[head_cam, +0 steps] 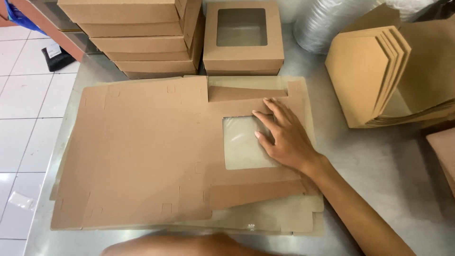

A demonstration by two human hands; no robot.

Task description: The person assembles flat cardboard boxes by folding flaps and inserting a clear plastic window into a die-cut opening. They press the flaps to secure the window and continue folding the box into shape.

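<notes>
A flat, unfolded brown cardboard box blank (142, 147) with a clear window panel (241, 149) lies on top of a stack of like blanks on the steel table. My right hand (279, 135) rests palm down on it, fingers spread over the window's right edge and the flap above it, holding nothing. My left forearm (185, 245) shows along the bottom edge; the left hand itself is out of view.
Several assembled brown boxes (142, 38) are stacked at the back left, with one windowed box (242, 38) beside them. Folded brown cartons (374, 76) lean in an open container at the right. The steel table (379, 161) ends at the left above white floor tiles (23, 95).
</notes>
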